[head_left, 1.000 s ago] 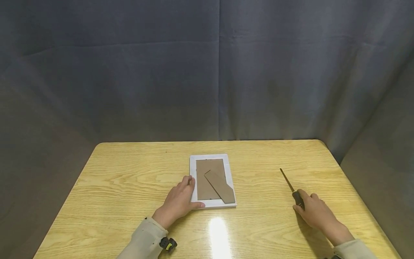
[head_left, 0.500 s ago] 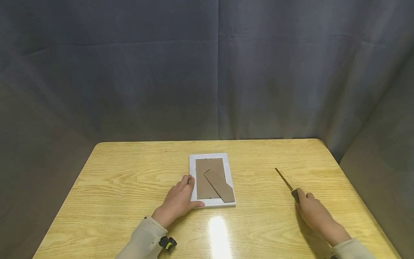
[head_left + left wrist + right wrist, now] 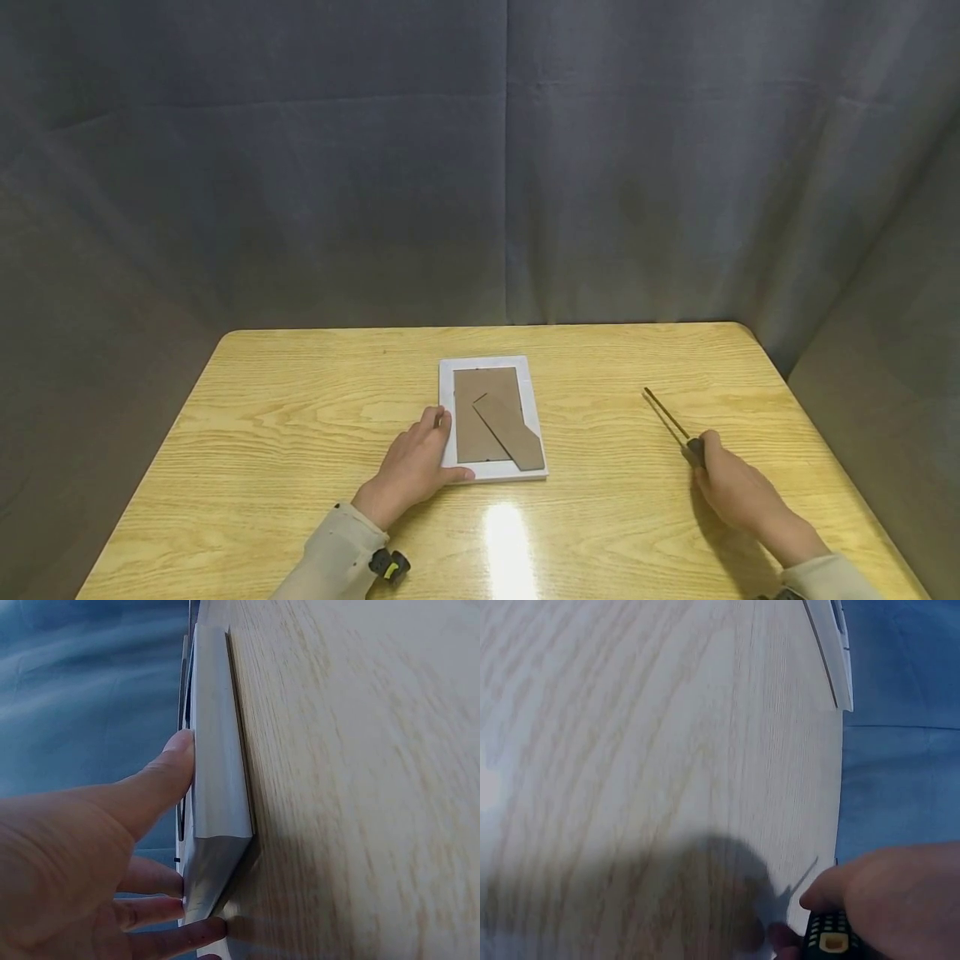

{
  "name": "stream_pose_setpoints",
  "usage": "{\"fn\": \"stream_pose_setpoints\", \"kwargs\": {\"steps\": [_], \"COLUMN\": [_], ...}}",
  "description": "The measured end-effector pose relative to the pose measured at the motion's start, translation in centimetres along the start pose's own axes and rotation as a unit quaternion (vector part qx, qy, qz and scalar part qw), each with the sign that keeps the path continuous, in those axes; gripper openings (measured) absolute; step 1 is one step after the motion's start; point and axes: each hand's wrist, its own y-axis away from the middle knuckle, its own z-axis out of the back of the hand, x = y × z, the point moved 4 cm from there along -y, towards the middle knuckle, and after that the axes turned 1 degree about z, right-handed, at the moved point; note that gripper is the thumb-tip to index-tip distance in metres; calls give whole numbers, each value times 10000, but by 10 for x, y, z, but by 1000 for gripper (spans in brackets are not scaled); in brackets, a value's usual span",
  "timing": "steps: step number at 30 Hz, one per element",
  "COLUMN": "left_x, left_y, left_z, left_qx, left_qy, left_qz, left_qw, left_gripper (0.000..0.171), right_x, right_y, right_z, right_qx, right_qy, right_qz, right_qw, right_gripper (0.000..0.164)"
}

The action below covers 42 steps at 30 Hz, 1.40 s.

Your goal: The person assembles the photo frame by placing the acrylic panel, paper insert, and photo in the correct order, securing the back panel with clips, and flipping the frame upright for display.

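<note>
A white picture frame [image 3: 447, 383] lies back side up on the table, its brown backing board [image 3: 483, 383] and slanted easel stand [image 3: 517, 437] showing. My left hand [image 3: 411, 462] holds the frame at its near left corner. In the left wrist view the thumb [image 3: 176, 754] lies along the near edge, while the fingers [image 3: 154, 909] reach down the left side. Off to the right, my right hand [image 3: 738, 492] grips a screwdriver [image 3: 667, 414] by its dark handle, the long thin shaft pointing away and left. In the right wrist view the dotted handle [image 3: 829, 930] shows under the fingers.
The wooden table [image 3: 300, 400] has rounded far corners. Dark grey curtains [image 3: 360, 192] hang behind it and at both sides. A bright light reflection [image 3: 510, 550] lies near the front. A black device [image 3: 390, 567] is strapped at the left sleeve.
The right hand first moved the screwdriver slightly left, then back right, and its shadow now shows apart from the shaft. The left hand and picture frame have stayed put.
</note>
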Motion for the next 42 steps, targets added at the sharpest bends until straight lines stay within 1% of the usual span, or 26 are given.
{"fn": "stream_pose_setpoints", "kwargs": {"steps": [4, 6, 8, 12, 14, 16, 19, 23, 27, 32, 37, 39, 42], "left_x": [0, 0, 0, 1, 2, 2, 1, 1, 1, 1, 1, 1, 2], "left_y": [0, 0, -1, -1, -1, -1, -1, 0, -1, -1, -1, -1, -1], "left_z": [0, 0, 0, -1, -2, -2, -2, -2, -2, -2, -2, -2, -3], "left_qx": [3, -2, -6, 1, 24, 46, 70, 75, 57, 62, 46, 42, 48], "left_qy": [-33, -47, -52, -67, -80, -84, -71, -52, -49, -6, 12, -11, -48], "left_qz": [-20, -31, -25, -18, -12, -7, 10, 24, 16, 12, -1, -3, 4], "left_qw": [10000, 10000, 10000, 10000, 10000, 10000, 9999, 10000, 10000, 10000, 10000, 10000, 10000], "left_gripper": [99, 99, 99, 99, 99, 99, 99, 99, 99, 99, 99, 99, 99], "right_x": [0, 1, 2, 5, 6, 8, 9, 11, 12, 12, 13, 13, 12], "right_y": [1, 1, 1, 0, -1, -2, -3, -3, -3, -3, -5, -6, -6], "right_z": [2, 3, 5, 9, 10, 11, 12, 12, 12, 12, 12, 11, 11], "right_qx": [-290, -391, -424, -476, -520, -563, -620, -653, -630, -640, -742, -762, -741], "right_qy": [174, 197, 145, 21, 61, 163, 267, 215, 104, -71, -114, -112, -120], "right_qz": [-95, -171, -270, -417, -452, -454, -423, -302, -212, -233, -247, -229, -245], "right_qw": [9994, 9989, 9986, 9980, 9976, 9972, 9968, 9972, 9977, 9977, 9969, 9968, 9969], "right_gripper": [26, 27, 27, 40, 44, 42, 36, 25, 21, 19, 16, 18, 26]}}
